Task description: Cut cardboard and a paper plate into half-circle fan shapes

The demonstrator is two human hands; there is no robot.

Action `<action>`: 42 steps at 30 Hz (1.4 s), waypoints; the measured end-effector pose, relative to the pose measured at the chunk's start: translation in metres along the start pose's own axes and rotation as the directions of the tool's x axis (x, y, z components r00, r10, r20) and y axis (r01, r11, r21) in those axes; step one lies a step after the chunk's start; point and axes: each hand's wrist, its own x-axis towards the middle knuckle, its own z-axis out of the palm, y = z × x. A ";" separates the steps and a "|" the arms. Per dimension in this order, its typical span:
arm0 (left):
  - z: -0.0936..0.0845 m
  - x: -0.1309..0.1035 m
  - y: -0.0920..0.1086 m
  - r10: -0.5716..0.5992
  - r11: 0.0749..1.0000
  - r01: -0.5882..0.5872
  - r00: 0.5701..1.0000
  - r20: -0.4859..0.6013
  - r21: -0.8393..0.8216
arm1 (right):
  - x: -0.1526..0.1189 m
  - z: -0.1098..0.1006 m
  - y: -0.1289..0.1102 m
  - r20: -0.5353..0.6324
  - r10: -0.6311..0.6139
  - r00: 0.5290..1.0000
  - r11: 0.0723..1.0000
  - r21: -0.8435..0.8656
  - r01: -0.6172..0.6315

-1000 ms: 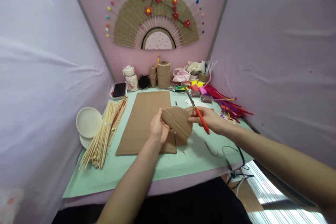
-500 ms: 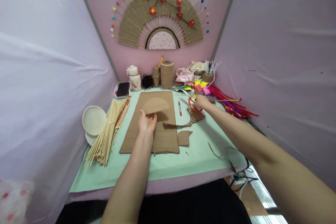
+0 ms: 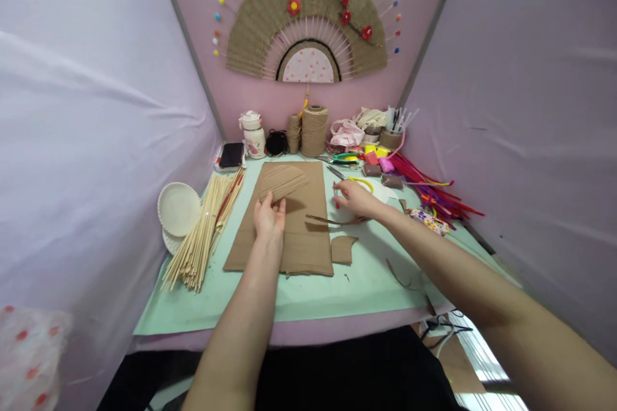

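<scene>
- While the left hand is holding the cut cardboard piece by its near edge, the right hand is hovering low beside the large sheet, with its fingertips at the slim pen.
- The cut piece is sitting over the far part of the large cardboard sheet, and its ridged face is showing upward.
- For good control, the left hand is needing only a light pinch; heavy pressure is risking a crease along those ridges.
- Supporting the piece from beneath is helping it stay level, and spreading the fingers a little wider is guarding against a tilt.
- On the right, closing the finger pads squarely around the pen's barrel is giving a surer hold than catching one end.
- Care is paying off there, since the scissors are lying just beyond the fingers and the thin cardboard strip is reaching over the sheet's edge.
- The left grip is forming a narrow pinch, with the thumb and fingers touching the cut piece.
- The right fingers are bending close together around the pen, but whether they are gripping it or merely touching it, one cannot tell.
- The small cardboard scrap is lying just beside the sheet.
</scene>
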 end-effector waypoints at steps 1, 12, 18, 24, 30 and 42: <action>0.000 0.000 -0.001 0.003 1.000 -0.003 1.000 -0.002 0.000 | -0.011 0.002 -0.007 0.041 -0.082 0.996 0.996 0.028 0.081; 0.001 0.000 -0.003 0.016 0.999 -0.017 1.000 0.019 0.028 | -0.098 0.017 -0.007 0.015 -0.371 0.929 0.928 -0.027 0.371; 0.001 -0.001 -0.005 0.032 0.999 -0.034 0.999 0.033 0.037 | -0.119 0.010 0.030 0.005 -0.240 0.971 0.934 -0.273 0.232; 0.003 -0.003 -0.005 0.045 0.998 -0.047 0.998 0.039 0.052 | -0.141 -0.004 0.038 -0.167 -0.167 0.972 0.957 -0.264 0.119; 0.008 -0.022 0.007 0.047 0.989 -0.063 0.992 0.117 0.134 | -0.156 -0.013 -0.028 -0.338 -0.073 0.938 0.977 0.167 0.136; -0.088 -0.058 0.098 0.065 0.835 -0.138 0.986 0.154 0.533 | -0.124 0.069 -0.089 -0.184 -0.288 0.940 0.947 0.092 0.308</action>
